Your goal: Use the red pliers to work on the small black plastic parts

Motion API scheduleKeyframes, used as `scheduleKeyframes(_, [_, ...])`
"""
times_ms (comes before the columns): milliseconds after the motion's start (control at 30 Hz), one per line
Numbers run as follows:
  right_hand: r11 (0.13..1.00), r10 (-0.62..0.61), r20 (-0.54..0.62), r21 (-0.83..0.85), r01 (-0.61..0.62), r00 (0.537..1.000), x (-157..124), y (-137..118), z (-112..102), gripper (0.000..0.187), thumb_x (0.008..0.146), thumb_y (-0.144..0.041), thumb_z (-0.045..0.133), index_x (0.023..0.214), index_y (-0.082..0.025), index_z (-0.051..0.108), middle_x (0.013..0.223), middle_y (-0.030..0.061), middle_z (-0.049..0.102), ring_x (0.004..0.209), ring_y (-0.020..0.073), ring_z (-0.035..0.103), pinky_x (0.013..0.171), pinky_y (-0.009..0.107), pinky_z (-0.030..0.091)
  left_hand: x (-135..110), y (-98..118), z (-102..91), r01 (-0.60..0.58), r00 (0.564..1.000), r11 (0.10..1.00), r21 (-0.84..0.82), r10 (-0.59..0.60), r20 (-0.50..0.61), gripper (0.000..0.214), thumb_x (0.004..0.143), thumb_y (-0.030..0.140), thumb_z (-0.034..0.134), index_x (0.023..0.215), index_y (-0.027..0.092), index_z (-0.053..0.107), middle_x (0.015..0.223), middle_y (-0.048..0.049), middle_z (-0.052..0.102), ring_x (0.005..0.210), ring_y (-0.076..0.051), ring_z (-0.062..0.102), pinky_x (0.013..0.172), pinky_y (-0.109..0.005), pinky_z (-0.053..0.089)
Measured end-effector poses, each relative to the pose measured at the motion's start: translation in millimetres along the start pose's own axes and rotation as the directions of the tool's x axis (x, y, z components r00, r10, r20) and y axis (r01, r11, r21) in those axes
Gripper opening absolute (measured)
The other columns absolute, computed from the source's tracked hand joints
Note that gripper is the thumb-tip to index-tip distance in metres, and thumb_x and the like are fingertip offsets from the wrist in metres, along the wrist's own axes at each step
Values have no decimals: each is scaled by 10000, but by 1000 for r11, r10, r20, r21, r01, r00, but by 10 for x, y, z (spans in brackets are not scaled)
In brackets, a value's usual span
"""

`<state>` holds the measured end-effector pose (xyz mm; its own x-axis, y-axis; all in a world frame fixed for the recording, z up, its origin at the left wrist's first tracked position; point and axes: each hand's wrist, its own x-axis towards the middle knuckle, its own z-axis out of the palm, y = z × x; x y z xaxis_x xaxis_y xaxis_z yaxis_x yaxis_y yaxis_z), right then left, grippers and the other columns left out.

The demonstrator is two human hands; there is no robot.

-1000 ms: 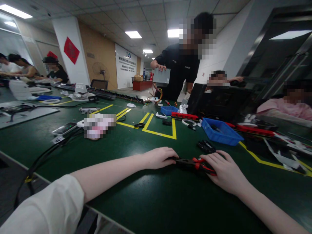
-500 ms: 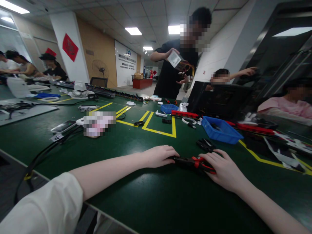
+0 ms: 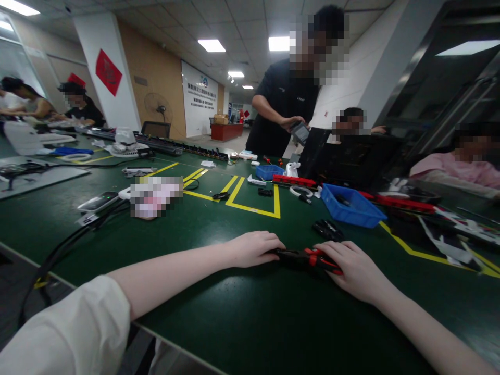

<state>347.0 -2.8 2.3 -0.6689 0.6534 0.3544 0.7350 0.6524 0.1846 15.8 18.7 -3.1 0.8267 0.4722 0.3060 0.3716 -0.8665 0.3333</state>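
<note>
A pair of pliers (image 3: 297,257) with dark jaws and red-and-black handles lies level, just above or on the green table, spanning my two hands. My right hand (image 3: 356,270) is closed around the handles. At the other end, my left hand (image 3: 253,249) pinches the jaw tip between thumb and fingers; whether anything small is held there too is hidden. Just beyond my right hand rests a cluster of black parts (image 3: 327,229).
A blue bin (image 3: 351,206) stands at the right, a smaller blue bin (image 3: 269,172) farther back. A phone (image 3: 154,197) and black cables (image 3: 91,224) lie left. Across the table stands a person in black (image 3: 289,99), beside a dark monitor-like panel (image 3: 351,159).
My hands keep their hold on the pliers, which have barely shifted. The standing person has lowered the clear-and-white package toward the dark panel. The view has moved slightly.
</note>
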Motion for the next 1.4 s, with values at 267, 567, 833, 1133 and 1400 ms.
scheduleKeyframes(267, [1000,2,19,4,-2,1000,-6,-9,7,318,872,-263,584,1164,-198,693,1035,108,765,802,226,665,717,369,494,-10,0,4,7,1000,1000,17,-7,-10,263,1046,244,573,1297,174,610,1267,-113,677,1156,-231,651,1006,-364,536])
scheduleKeyframes(567, [1000,-16,-11,0,16,1000,-20,-44,-23,293,877,-273,572,1132,-189,690,966,107,761,739,215,642,687,364,475,-1,22,-20,43,999,998,36,-44,13,278,1060,269,554,1309,166,619,1263,-110,677,1165,-227,655,1014,-347,539])
scheduleKeyframes(833, [994,-76,-83,-87,69,994,-45,-33,5,322,866,-240,574,1155,-155,689,997,122,758,755,211,651,706,356,461,11,15,-14,33,999,999,29,-33,12,289,1055,267,562,1312,149,623,1249,-123,682,1151,-235,660,1010,-357,541])
scheduleKeyframes(1133, [974,-131,-143,-205,100,981,-74,-47,20,351,865,-210,555,1175,-114,690,1018,149,749,772,219,659,725,362,454,15,46,-39,51,998,998,49,-52,28,301,1062,273,542,1326,144,607,1258,-126,671,1165,-244,659,1016,-365,543])
scheduleKeyframes(1400, [999,-24,-44,-43,22,999,-65,-35,6,351,851,-257,584,1175,-164,683,998,123,751,744,218,649,682,358,489,0,40,-28,25,1000,999,27,-25,-13,273,1049,240,555,1310,170,594,1301,-112,668,1187,-234,660,1026,-364,542])
